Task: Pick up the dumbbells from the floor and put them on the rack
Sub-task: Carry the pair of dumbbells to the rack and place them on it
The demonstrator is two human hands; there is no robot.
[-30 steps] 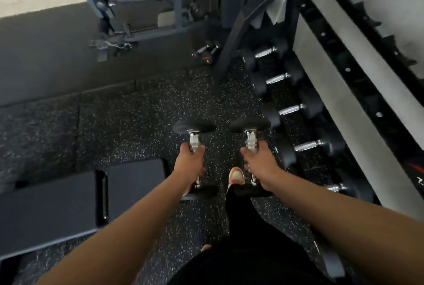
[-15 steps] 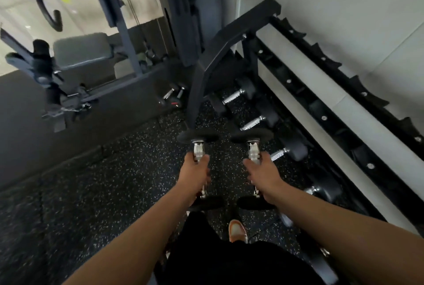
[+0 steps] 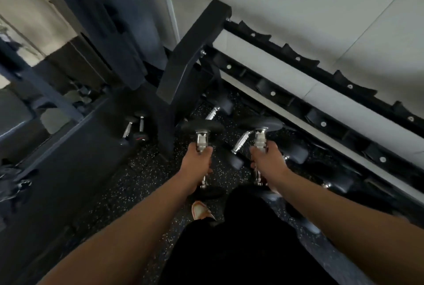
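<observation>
left hand (image 3: 196, 165) grips black-headed chrome-handled dumbbell (image 3: 202, 140) | right hand (image 3: 267, 162) grips its twin (image 3: 260, 139) | black steel rack (image 3: 321, 121) ahead-right, nearer right hand | handles point forward, across rack rails

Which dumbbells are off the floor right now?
The two gripped ones: left hand holds one dumbbell, right hand the other. The rest lie below.

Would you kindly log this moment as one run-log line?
left hand: gripping dumbbell | right hand: gripping second dumbbell | rack: ahead, upper saddles empty
</observation>
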